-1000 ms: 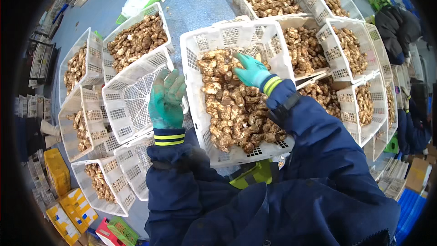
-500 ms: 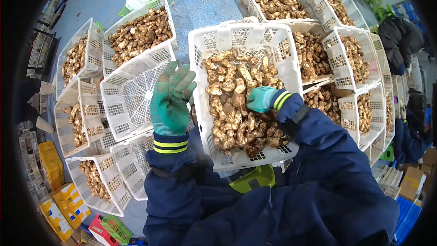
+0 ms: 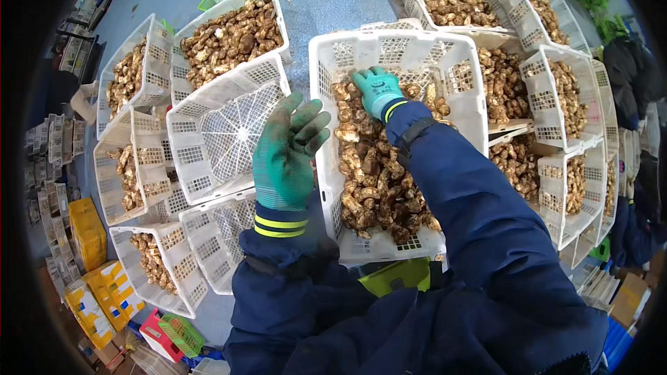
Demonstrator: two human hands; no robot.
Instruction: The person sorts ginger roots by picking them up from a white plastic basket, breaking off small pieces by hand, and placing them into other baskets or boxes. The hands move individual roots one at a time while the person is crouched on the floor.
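A white plastic crate [image 3: 399, 39] stands in front of me, partly filled with brown and cream, knobbly mushrooms [image 3: 382, 180]. My right hand [image 3: 379, 89], in a green glove, reaches to the far left part of the pile. Its fingers bend down among the mushrooms, and what they hold, if anything, is hidden beneath the hand. Left of the crate, my left hand [image 3: 286, 153] is raised with its palm turned up. Its fingers are apart and slightly curled, with nothing in them, and the glove is dirt-stained.
An empty white crate [image 3: 229, 135] tilts beside my left hand. Crates of mushrooms [image 3: 233, 42] stand to the left, and more stacked crates [image 3: 563, 101] line the right. A person in dark clothes [image 3: 625, 73] is at the far right. Yellow boxes [image 3: 104, 298] lie lower left.
My right hand has moved from the middle of the pile to its far left part. The left hand stays raised and open. The whole view has shifted slightly.
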